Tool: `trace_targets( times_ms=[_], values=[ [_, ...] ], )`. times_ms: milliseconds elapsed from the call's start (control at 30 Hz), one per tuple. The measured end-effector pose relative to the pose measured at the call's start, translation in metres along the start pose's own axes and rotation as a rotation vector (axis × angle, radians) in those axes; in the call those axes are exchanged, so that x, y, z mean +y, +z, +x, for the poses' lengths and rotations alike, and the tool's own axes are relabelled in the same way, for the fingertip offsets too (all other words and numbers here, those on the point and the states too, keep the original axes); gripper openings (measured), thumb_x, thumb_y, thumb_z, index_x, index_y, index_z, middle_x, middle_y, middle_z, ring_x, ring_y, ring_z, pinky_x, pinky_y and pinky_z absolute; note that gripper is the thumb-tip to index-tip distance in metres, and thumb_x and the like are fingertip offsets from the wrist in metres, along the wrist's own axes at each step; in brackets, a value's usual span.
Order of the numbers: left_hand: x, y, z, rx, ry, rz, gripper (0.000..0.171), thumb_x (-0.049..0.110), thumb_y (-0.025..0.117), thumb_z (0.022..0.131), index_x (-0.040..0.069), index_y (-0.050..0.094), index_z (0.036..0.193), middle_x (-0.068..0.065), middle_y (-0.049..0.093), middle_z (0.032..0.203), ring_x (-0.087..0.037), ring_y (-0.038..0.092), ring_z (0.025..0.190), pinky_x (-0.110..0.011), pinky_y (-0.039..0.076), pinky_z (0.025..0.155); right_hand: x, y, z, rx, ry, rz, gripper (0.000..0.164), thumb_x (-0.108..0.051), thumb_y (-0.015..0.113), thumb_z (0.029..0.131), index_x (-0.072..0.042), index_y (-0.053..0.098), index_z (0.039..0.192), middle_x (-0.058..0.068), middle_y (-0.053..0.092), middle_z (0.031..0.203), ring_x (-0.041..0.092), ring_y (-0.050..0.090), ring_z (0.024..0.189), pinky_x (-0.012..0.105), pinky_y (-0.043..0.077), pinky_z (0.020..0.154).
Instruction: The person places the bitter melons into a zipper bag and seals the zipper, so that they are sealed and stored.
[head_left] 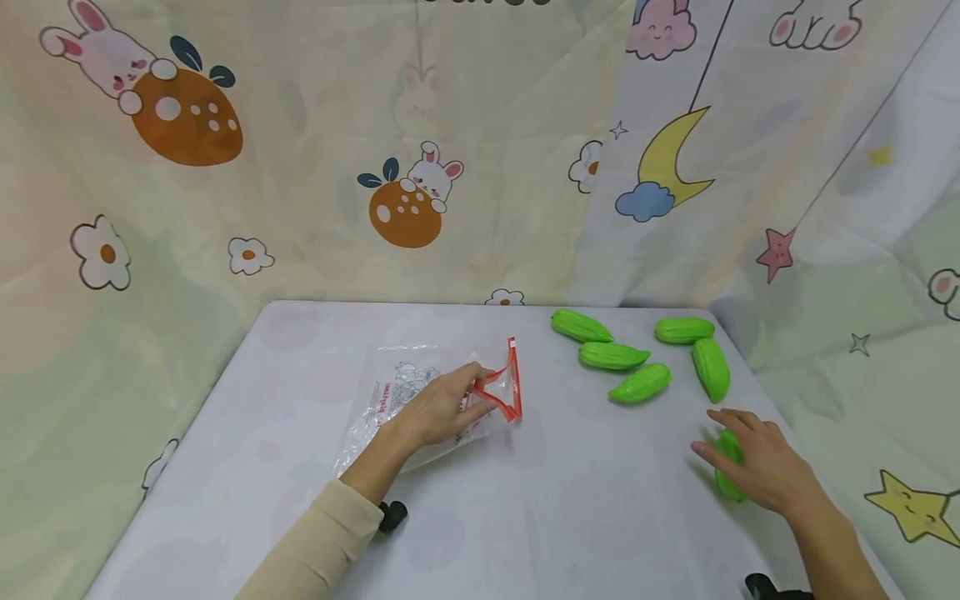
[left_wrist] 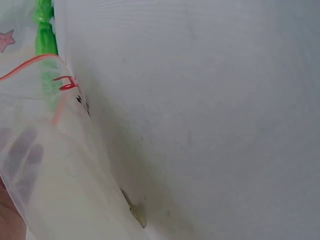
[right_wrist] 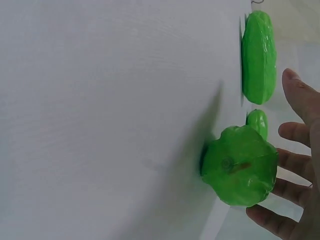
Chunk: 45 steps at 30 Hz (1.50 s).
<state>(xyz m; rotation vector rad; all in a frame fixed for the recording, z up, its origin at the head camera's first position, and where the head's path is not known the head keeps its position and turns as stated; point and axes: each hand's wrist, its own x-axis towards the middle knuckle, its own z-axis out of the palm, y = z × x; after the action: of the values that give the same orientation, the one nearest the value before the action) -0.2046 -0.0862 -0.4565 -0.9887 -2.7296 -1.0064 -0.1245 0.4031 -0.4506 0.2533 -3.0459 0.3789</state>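
My left hand (head_left: 442, 404) holds a clear zip-top bag (head_left: 390, 408) near its red-edged mouth, with thumb and fingers at the parted opening. Lines of red and black print run across the bag. On the right, my right hand (head_left: 765, 462) hovers around a bright green, ridged, gourd-like vegetable (head_left: 727, 475), its fingers spread and partly covering it. In the right wrist view, this vegetable (right_wrist: 240, 167) faces the camera by its blunt end. The fingers (right_wrist: 295, 165) lie behind or beside it; whether they touch it is hard to tell.
Several similar green vegetables (head_left: 613, 356) lie loose toward the back right of the white table (head_left: 562, 500). A curtain (head_left: 322, 167) printed with rabbits, flowers and stars hangs behind the table. Black wrist gear (head_left: 392, 517) shows under the left sleeve.
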Motion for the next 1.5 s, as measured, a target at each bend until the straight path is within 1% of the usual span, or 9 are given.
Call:
trace_targets(
  times_ms=[167,333,500,700,900,1000,1133,1367,1500],
  values=[
    [0.0,-0.001,-0.001,-0.006,0.003,-0.004,0.032,0.034,0.071,0.098,0.019,0.058,0.124,0.009,0.063,0.108,-0.024,0.065,0.097,-0.031,0.054,0.082,0.001,0.002,-0.003,0.0,0.007,-0.011,0.066,-0.051,0.065,0.098,-0.001,0.054,0.14,0.031,0.05,0.139,0.057,0.045,0.117,0.075,0.044,0.082],
    [-0.002,0.0,-0.001,-0.009,0.013,-0.002,0.031,0.034,0.071,0.099,0.019,0.057,0.121,0.008,0.063,0.108,-0.025,0.065,0.094,-0.029,0.052,0.079,0.001,0.004,-0.003,0.032,-0.004,-0.004,0.064,-0.045,0.066,0.098,0.005,0.055,0.137,0.033,0.049,0.138,0.059,0.044,0.116,0.075,0.042,0.086],
    [-0.002,0.0,-0.001,-0.005,0.015,-0.008,0.031,0.035,0.071,0.098,0.019,0.057,0.121,0.008,0.063,0.109,-0.026,0.065,0.096,-0.029,0.053,0.081,0.005,0.009,-0.006,0.08,-0.011,0.022,0.062,-0.031,0.074,0.095,0.012,0.054,0.134,0.036,0.049,0.132,0.062,0.045,0.111,0.072,0.042,0.089],
    [0.0,0.0,-0.002,-0.004,0.011,-0.012,0.035,0.035,0.071,0.098,0.019,0.058,0.125,0.009,0.064,0.109,-0.025,0.065,0.098,-0.03,0.054,0.084,0.01,0.017,-0.011,0.149,-0.033,0.057,0.057,-0.017,0.079,0.089,0.017,0.055,0.128,0.036,0.048,0.125,0.059,0.051,0.105,0.068,0.045,0.084],
    [0.001,0.001,-0.003,0.0,0.014,-0.014,0.034,0.034,0.071,0.099,0.019,0.058,0.126,0.008,0.064,0.109,-0.025,0.064,0.093,-0.028,0.052,0.078,0.009,0.015,-0.01,0.088,-0.005,0.043,0.058,-0.024,0.075,0.094,0.01,0.053,0.136,0.031,0.048,0.135,0.06,0.054,0.112,0.071,0.046,0.085],
    [0.001,0.001,-0.002,-0.004,0.008,-0.02,0.034,0.034,0.071,0.098,0.019,0.057,0.126,0.009,0.064,0.108,-0.025,0.063,0.09,-0.027,0.05,0.075,0.007,0.014,-0.011,0.024,0.015,0.061,0.059,-0.029,0.071,0.097,0.004,0.049,0.142,0.032,0.042,0.141,0.061,0.055,0.112,0.071,0.048,0.082],
    [0.001,0.002,-0.001,-0.009,-0.005,-0.01,0.035,0.034,0.072,0.098,0.021,0.057,0.127,0.011,0.063,0.106,-0.023,0.062,0.089,-0.026,0.049,0.073,0.005,0.016,-0.013,-0.032,0.021,0.103,0.065,-0.031,0.072,0.096,-0.001,0.044,0.147,0.035,0.034,0.143,0.06,0.057,0.109,0.07,0.048,0.082],
    [0.001,0.002,-0.001,-0.01,-0.007,0.011,0.033,0.036,0.07,0.098,0.02,0.057,0.124,0.011,0.061,0.107,-0.02,0.061,0.09,-0.027,0.051,0.076,0.006,0.02,-0.01,0.059,-0.084,0.081,0.063,-0.004,0.073,0.084,0.003,0.048,0.142,0.036,0.038,0.137,0.052,0.059,0.103,0.062,0.05,0.078],
    [0.0,0.004,-0.002,-0.016,-0.007,0.008,0.034,0.037,0.07,0.099,0.02,0.057,0.125,0.009,0.062,0.108,-0.02,0.061,0.091,-0.027,0.051,0.078,0.006,0.024,-0.008,0.091,-0.111,0.089,0.067,-0.002,0.075,0.083,0.003,0.046,0.143,0.034,0.041,0.136,0.052,0.058,0.106,0.063,0.049,0.079]
  ],
)
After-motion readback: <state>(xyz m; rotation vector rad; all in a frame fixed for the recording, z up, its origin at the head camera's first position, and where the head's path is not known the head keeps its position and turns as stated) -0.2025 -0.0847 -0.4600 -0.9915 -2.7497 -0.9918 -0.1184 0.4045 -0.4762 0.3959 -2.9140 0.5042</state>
